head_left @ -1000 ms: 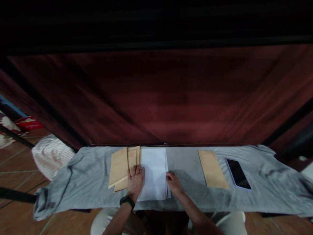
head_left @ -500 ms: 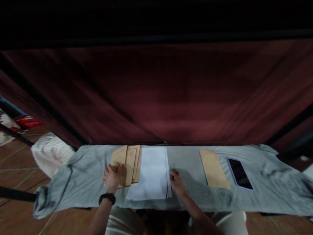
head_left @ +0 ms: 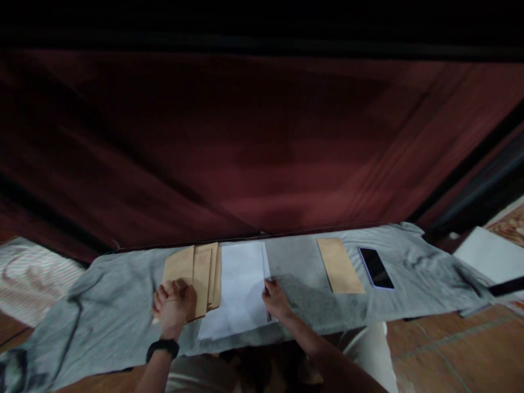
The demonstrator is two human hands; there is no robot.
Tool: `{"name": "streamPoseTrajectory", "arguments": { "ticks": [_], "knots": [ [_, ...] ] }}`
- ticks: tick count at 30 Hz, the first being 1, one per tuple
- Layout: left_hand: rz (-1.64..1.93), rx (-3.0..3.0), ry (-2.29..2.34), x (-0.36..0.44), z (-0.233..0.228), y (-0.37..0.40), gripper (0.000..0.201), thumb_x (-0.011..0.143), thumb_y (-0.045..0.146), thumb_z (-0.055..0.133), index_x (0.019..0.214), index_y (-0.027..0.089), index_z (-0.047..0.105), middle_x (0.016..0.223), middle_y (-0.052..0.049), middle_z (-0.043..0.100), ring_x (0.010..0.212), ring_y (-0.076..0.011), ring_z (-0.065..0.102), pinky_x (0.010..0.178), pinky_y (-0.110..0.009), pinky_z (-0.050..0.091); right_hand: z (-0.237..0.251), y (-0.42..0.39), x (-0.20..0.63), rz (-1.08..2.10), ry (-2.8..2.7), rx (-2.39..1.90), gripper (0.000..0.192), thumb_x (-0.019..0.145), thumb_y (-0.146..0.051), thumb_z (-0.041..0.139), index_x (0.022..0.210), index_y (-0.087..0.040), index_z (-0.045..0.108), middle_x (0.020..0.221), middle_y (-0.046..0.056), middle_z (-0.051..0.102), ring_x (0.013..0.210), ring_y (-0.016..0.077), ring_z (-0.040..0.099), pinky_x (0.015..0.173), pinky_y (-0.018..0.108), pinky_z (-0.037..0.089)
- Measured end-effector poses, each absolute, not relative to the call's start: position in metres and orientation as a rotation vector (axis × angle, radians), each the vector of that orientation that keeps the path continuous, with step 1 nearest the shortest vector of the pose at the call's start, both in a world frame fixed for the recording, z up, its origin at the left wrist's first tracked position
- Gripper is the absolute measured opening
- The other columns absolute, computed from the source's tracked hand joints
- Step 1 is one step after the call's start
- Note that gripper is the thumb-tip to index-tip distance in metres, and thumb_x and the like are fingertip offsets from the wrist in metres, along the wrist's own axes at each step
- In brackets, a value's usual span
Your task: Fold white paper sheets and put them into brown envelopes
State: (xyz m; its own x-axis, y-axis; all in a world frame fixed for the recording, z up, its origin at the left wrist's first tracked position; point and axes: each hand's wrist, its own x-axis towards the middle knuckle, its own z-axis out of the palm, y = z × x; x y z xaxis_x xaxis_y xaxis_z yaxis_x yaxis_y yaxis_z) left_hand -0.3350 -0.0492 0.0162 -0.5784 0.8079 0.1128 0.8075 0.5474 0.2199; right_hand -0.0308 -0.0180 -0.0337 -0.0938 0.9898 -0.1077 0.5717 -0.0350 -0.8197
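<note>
My left hand (head_left: 173, 307), with a black band (head_left: 162, 348) on its wrist, rests on the lower part of the leftmost brown envelope (head_left: 180, 266). Its fingers are slightly bent and apart, gripping nothing. More brown envelopes (head_left: 214, 273) overlap to the right of that one. Beside them lies a small stack of white paper (head_left: 241, 273). My right hand (head_left: 275, 299) is at the stack's right edge, thumb and forefinger pinched on the edge of a paper sheet. The fingertips partly cover that edge.
A single brown envelope (head_left: 340, 266) lies to the right, with a phone (head_left: 376, 268) beside it. Grey cloth (head_left: 303, 284) covers the surface. A dark red panel (head_left: 262, 164) stands behind it. Striped fabric (head_left: 33, 278) is at the left, a white flat object (head_left: 489, 254) at the right.
The view has swung to the right, so everything sits further left. My right hand has moved from beside the paper stack onto its right edge. My left hand stays on the envelope, its fingers more bent.
</note>
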Motion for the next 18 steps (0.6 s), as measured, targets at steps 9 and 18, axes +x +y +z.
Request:
{"name": "streamPoseTrajectory", "arguments": {
  "ticks": [9,18],
  "knots": [
    [0.431,2.272,2.263,-0.248,-0.033,-0.079,0.059,0.096,0.053,0.046,0.147,0.024,0.052,0.159,-0.014,0.044,0.151,-0.0352,0.029,0.121,-0.061,0.019,-0.032,-0.027,-0.040,0.992,-1.751,-1.674,0.055,0.079,-0.004,0.054,0.133,-0.014,0.060,0.130,0.015,0.060,0.114,0.0229,0.064,0.102,0.029,0.047],
    [0.382,2.447,2.144,-0.241,-0.037,-0.093,0.074,0.094,0.064,0.043,0.150,0.016,0.046,0.158,-0.018,0.043,0.149,-0.0361,0.033,0.121,-0.062,0.019,-0.034,-0.022,-0.047,1.058,-1.688,-1.701,0.055,0.079,-0.007,0.055,0.134,-0.013,0.062,0.124,0.013,0.065,0.112,0.0253,0.065,0.100,0.034,0.050]
  ]
}}
